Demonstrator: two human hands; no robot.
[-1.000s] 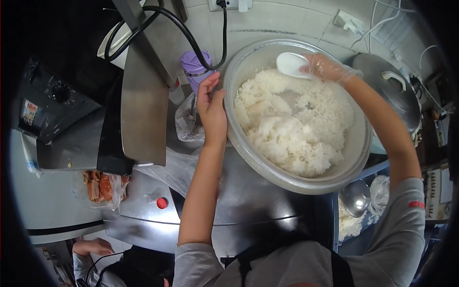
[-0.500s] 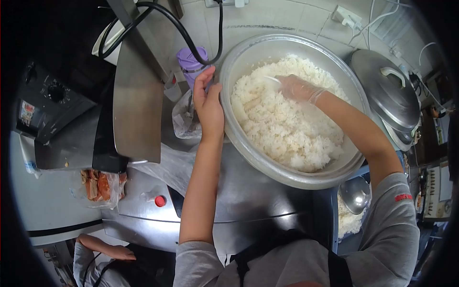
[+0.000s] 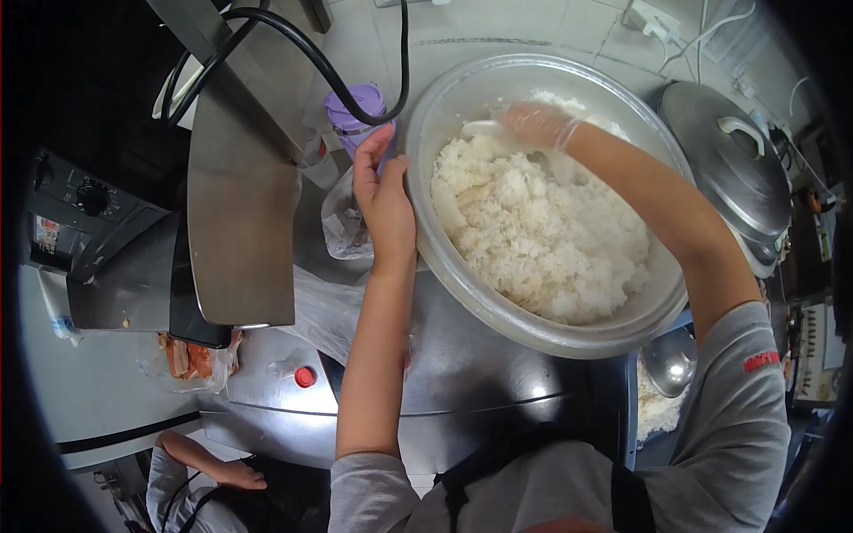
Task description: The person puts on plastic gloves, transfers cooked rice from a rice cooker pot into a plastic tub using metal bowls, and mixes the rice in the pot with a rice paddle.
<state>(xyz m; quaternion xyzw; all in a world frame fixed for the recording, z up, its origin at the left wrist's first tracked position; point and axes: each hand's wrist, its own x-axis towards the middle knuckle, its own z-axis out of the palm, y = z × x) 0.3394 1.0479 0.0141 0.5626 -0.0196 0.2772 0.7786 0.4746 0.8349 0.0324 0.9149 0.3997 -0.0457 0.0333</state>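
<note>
A large metal pot (image 3: 542, 342) full of cooked white rice (image 3: 542, 240) stands tilted in front of me. My left hand (image 3: 387, 200) rests against the pot's left outer side, fingers stretched up and thumb apart by the rim. Inside the pot, at the far side of the rice, is my right hand (image 3: 538, 127) in a clear plastic glove. Its fingers are closed on a white rice paddle (image 3: 481, 129), whose handle is hidden in the hand. The far rice is partly covered by my right forearm.
A purple lidded cup (image 3: 355, 111) stands left of the pot, under a black cable. A metal lid (image 3: 724, 151) lies to the right. Below the pot, a metal bowl (image 3: 668, 362) sits on more rice. Bagged meat (image 3: 197, 360) and another person's arm (image 3: 209, 460) are at the left.
My right hand has moved up and slightly left with the rice paddle, towards the pot's far wall. The view has shifted slightly. My left hand stays against the pot.
</note>
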